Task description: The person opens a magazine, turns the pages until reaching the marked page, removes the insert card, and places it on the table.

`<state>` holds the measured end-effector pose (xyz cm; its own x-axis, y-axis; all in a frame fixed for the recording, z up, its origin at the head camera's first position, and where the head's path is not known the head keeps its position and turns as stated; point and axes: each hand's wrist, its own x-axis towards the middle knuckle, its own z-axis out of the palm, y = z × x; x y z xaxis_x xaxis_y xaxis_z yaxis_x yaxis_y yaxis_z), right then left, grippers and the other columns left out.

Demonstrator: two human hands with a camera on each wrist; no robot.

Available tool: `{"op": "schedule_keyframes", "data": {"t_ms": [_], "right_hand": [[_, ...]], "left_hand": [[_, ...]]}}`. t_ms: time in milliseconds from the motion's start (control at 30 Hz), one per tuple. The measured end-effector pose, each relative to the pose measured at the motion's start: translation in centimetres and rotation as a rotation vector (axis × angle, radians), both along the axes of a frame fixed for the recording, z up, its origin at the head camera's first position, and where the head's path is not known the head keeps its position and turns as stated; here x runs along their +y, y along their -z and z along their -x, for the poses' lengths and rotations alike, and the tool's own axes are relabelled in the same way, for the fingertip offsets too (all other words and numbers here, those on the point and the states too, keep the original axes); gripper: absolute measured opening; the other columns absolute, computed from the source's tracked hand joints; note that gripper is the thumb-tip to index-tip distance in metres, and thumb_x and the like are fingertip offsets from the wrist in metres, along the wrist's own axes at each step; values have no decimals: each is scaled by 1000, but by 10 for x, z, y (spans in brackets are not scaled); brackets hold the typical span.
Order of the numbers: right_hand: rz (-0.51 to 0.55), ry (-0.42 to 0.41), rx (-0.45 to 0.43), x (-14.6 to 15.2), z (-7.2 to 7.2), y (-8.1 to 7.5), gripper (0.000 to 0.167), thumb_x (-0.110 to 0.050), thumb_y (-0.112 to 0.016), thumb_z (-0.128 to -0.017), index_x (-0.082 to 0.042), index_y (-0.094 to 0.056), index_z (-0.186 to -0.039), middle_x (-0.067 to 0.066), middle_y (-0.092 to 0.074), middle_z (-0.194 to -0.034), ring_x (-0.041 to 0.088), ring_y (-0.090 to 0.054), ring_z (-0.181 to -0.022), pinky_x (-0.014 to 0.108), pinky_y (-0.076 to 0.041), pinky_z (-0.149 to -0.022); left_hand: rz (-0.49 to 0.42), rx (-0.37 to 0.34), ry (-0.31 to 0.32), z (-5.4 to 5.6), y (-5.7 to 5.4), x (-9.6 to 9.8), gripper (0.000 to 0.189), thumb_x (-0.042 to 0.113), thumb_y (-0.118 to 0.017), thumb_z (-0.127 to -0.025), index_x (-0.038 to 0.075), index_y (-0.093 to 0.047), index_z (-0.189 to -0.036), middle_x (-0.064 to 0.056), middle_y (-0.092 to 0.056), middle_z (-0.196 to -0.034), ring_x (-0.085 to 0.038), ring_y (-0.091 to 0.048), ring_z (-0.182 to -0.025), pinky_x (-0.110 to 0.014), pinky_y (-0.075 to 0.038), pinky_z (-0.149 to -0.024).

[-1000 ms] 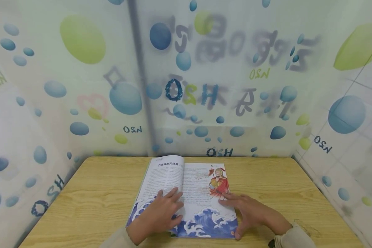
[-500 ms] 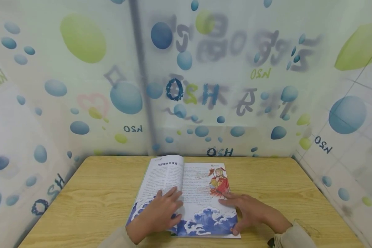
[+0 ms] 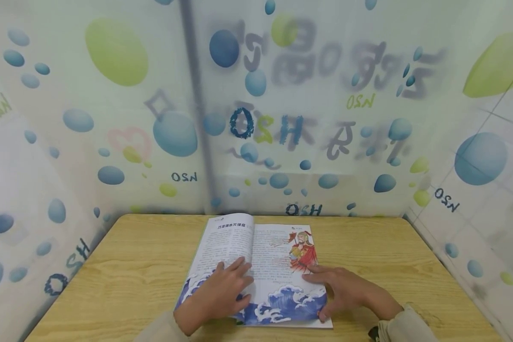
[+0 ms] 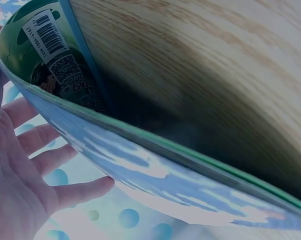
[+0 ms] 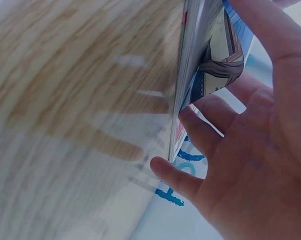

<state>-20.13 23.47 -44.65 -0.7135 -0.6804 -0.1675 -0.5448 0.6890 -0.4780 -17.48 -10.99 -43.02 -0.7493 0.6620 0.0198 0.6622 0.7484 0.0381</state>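
A magazine (image 3: pixel 278 266) lies spread on the table, with text, blue waves and a figure in red on its right page. My left hand (image 3: pixel 222 294) rests on the left page near the fold, fingers spread. In the left wrist view, the left hand (image 4: pixel 25 170) is beside the bowed pages; a barcode (image 4: pixel 48 37) shows on the green underside. My right hand (image 3: pixel 350 292) touches the right edge with its fingertips, its thumb against the lower corner. In the right wrist view, a page (image 5: pixel 223 62) bulges up between thumb and fingers of the right hand (image 5: pixel 255 145).
The light wood table (image 3: pixel 137 266) extends to both sides of the magazine. A pale wall (image 3: pixel 256 190) printed with blue and green dots encloses its back and sides.
My right thumb has slid inward at the lower right corner, and the top page has drawn back there, baring a white strip beneath. The left hand has stayed in place.
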Motion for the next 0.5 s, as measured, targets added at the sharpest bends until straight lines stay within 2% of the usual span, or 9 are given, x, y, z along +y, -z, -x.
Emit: {"op": "schedule_keyframes", "data": {"t_ms": [267,500], "right_hand": [[8,-4,38,-1,0,-2,96,-65,-77,-70,-13,-51,-146,16,-44,-152,41,-41,-138,66,-36,-104],[30,56,2,-5,1,-6,95,-64,-76,-73,-16,-47,-149,8,-45,-153,37,-41,-139,60,-36,-108]], "left_hand": [[8,27,24,-1,-2,5,37,40,-59,-95,16,-71,-121,-10,-56,-140,-34,-48,-135,-66,-46,-93],[24,47,57,-2,-3,12,40,45,-56,-96,19,-70,-123,-7,-56,-141,-32,-49,-135,-62,-47,-94]]}}
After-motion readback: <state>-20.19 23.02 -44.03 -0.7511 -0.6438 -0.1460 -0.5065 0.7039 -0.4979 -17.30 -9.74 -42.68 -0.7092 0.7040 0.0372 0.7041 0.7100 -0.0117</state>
